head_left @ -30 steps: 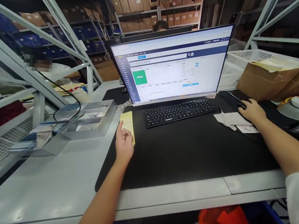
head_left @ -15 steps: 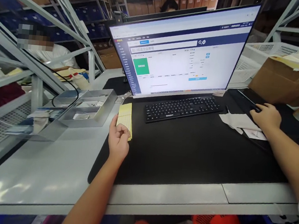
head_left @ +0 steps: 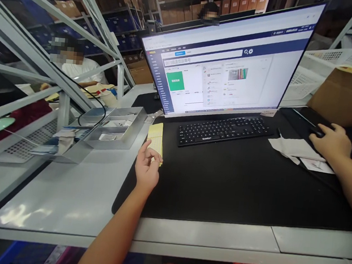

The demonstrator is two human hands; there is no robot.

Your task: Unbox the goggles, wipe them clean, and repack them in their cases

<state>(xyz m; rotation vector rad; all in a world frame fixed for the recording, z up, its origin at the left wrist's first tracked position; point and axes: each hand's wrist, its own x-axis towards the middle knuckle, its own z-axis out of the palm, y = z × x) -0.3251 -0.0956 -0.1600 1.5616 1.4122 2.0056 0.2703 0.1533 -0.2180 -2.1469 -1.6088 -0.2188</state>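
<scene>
My left hand (head_left: 148, 165) rests, palm turned partly up, at the near end of a stack of yellow paper slips (head_left: 155, 133) on the black desk mat (head_left: 208, 185). Its index finger points up and the others curl loosely, with nothing gripped. Part of the stack is hidden behind the fingers. On the right, my right hand (head_left: 333, 143) lies over a black computer mouse (head_left: 319, 131), only the front of which shows. Between the hands is a black keyboard (head_left: 222, 131) below a monitor (head_left: 229, 58), whose screen shows a pop-up window.
A grey divided tray (head_left: 116, 134) with small packets stands left of the mat. White and printed papers (head_left: 298, 150) lie near my right hand. A cardboard box (head_left: 341, 96) and white baskets (head_left: 329, 55) are at the back right. Metal beams and a seated person (head_left: 82, 67) are at the left.
A pop-up window with a small picture has appeared on the screen. The whole view has shifted slightly, moving things to the right. Both hands keep their places by the slips and mouse.
</scene>
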